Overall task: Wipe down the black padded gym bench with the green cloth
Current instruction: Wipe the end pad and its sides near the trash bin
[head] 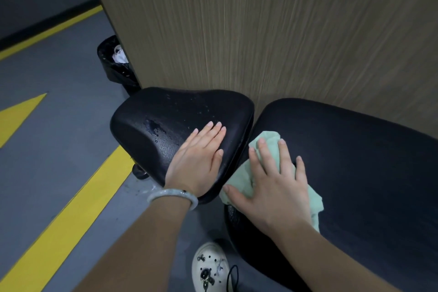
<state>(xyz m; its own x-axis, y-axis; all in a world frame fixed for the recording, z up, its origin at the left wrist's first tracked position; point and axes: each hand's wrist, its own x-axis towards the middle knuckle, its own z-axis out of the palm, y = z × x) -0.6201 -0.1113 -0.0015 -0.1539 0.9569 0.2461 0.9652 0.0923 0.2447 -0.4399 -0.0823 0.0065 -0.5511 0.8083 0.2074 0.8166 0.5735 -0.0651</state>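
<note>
The right hand (270, 187) lies spread, palm down, pressing the cloth (244, 180) flat onto the near end of the long pad (355, 161); the cloth bunches under and ahead of its fingers; the pad's long axis runs off to that hand's right, so the dry stretch lies that way; the left hand (199, 159) rests flat, fingers together, on the seat pad (151, 111), with water drops (154, 128) just to its left; the right hand is the nearer to the unwiped length.

No text, label, brand or number can be read anywhere in view; the only markings are plain yellow painted stripes (71, 216) on the grey floor (47, 73), from 7 to 10 o'clock, carrying no lettering
</note>
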